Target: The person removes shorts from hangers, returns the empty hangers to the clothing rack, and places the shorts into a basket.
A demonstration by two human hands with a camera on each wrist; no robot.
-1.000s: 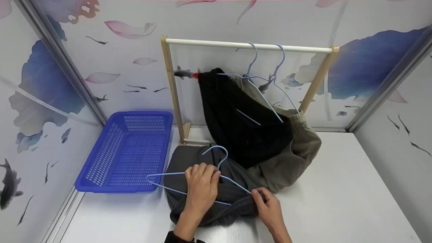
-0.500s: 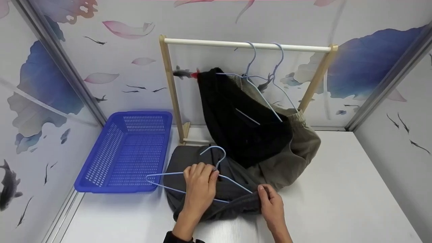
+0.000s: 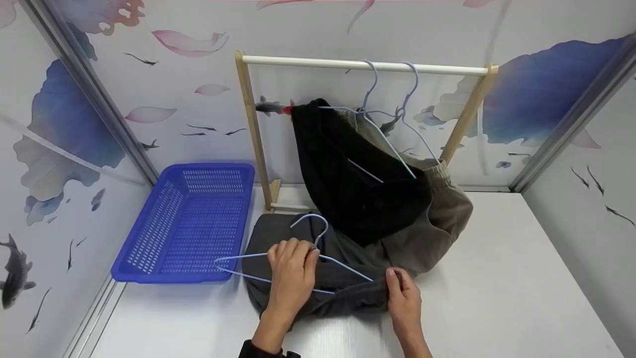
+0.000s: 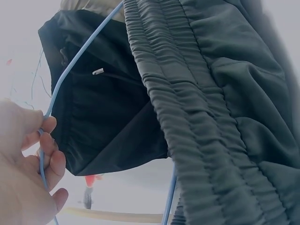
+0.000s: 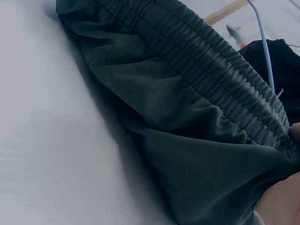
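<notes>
We see the left hand (image 3: pixel 290 271) curled round the neck of a light blue wire hanger (image 3: pixel 293 268), fingers pinching the wire just below its hook. The hanger lies flat on dark grey trousers (image 3: pixel 298 238), which are spread on the white table (image 3: pixel 497 298) under both hands. The right hand (image 3: pixel 402 298), just right of the left, pinches the elastic waistband of the trousers at the hanger's right tip; fingers closed on the cloth.

Left of the left hand, well clear of it, a blue plastic basket (image 3: pixel 186 219) sits on the table. We see nothing in it, only its perforated floor.

Beyond the hands stands a wooden clothes rack (image 3: pixel 362 65). Two more blue hangers hook over its rail, carrying a black garment (image 3: pixel 353 184) and an olive garment (image 3: pixel 437 219), both sagging down to touch the grey trousers.
</notes>
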